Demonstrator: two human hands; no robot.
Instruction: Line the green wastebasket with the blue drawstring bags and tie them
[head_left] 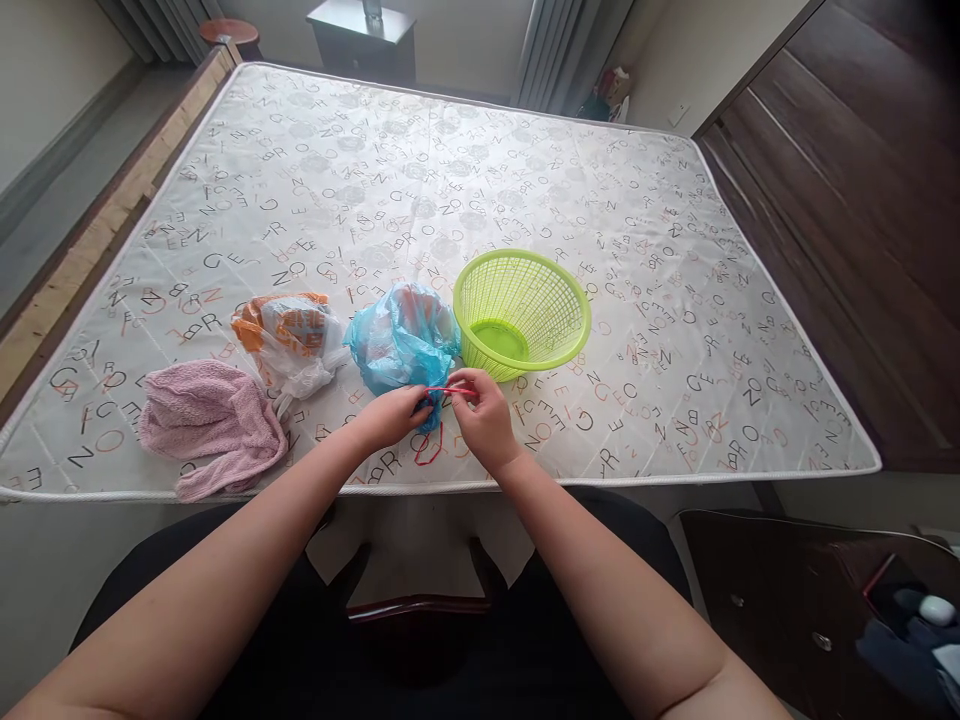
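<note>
A blue plastic bag (pixel 401 335), filled and gathered at its neck, sits on the mattress in front of me. A thin red string (pixel 429 450) runs taut between my fingers, and a loop of it hangs below onto the mattress. My left hand (pixel 394 415) is closed at the bag's neck, pinching the string. Right of it, my right hand (pixel 484 420) also pinches the string between thumb and fingers. The bag's contents are hard to make out through the plastic. A green plastic basket (pixel 521 310) stands upright just right of the bag.
To the left lie a white and orange plastic bag (pixel 289 340) and a pink towel (pixel 214 420). The lettered mattress (pixel 637 430) fills the middle. A dark headboard (pixel 840 220) rises at right, with a dark cabinet (pixel 765 590) below it.
</note>
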